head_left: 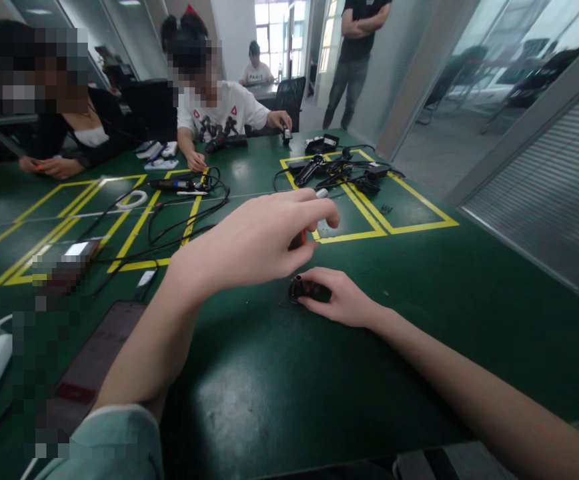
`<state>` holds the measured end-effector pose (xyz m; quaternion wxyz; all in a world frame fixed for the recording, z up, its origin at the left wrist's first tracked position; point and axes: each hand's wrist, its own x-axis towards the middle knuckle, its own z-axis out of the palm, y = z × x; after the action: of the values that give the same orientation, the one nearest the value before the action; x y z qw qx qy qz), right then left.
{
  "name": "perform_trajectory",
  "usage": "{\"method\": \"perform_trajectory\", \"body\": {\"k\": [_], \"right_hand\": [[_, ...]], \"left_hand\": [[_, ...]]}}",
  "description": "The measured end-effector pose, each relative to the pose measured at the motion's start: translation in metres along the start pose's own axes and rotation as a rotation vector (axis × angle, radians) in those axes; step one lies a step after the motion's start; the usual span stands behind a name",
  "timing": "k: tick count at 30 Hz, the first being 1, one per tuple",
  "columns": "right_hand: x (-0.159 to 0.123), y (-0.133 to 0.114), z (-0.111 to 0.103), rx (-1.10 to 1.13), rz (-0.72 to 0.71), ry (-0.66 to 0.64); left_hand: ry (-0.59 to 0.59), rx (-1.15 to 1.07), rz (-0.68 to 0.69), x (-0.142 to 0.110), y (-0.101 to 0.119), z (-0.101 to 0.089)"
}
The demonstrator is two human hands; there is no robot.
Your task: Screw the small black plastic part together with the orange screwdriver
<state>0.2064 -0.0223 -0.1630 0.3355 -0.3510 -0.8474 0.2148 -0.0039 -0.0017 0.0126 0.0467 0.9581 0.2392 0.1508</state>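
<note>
My left hand (269, 233) hangs over the table in the middle, fingers bent and closed around a small orange-and-dark object (298, 239). Most of that object is hidden by the hand, so its kind cannot be made out. Just below and to the right, my right hand (339, 298) rests low at the green tabletop (239, 387). Its thumb and fingers grip a black part with a short tube (314, 289) standing up at its left end. The two hands are apart, the left one above the black part.
Black cables and devices (329, 172) lie inside yellow tape outlines at the back right. A corded black tool (179, 184) and a white ring (132, 200) are further left. A phone (99, 360) lies beside my left forearm. Co-workers (224, 110) sit across the table.
</note>
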Motion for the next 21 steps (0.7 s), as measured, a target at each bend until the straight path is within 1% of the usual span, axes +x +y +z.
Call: {"method": "perform_trajectory", "body": {"k": [6, 10, 15, 19, 21], "right_hand": [[-0.0006, 0.0011, 0.0004, 0.005, -0.006, -0.004], [-0.0007, 0.0013, 0.0005, 0.007, 0.005, 0.001], [-0.0006, 0.0015, 0.0004, 0.014, -0.007, -0.002], [-0.0006, 0.0015, 0.0006, 0.003, -0.004, 0.005], [-0.0006, 0.0016, 0.0006, 0.005, -0.012, 0.003]], "left_hand": [[-0.042, 0.006, -0.023, -0.0008, 0.0013, -0.0007], [-0.01, 0.012, -0.004, -0.0007, 0.0011, -0.0006], [-0.042, 0.019, -0.028, -0.0013, 0.0022, -0.0016], [-0.012, 0.017, -0.018, -0.0014, 0.0027, -0.0006], [-0.027, 0.013, -0.026, -0.0015, 0.003, -0.0002]]}}
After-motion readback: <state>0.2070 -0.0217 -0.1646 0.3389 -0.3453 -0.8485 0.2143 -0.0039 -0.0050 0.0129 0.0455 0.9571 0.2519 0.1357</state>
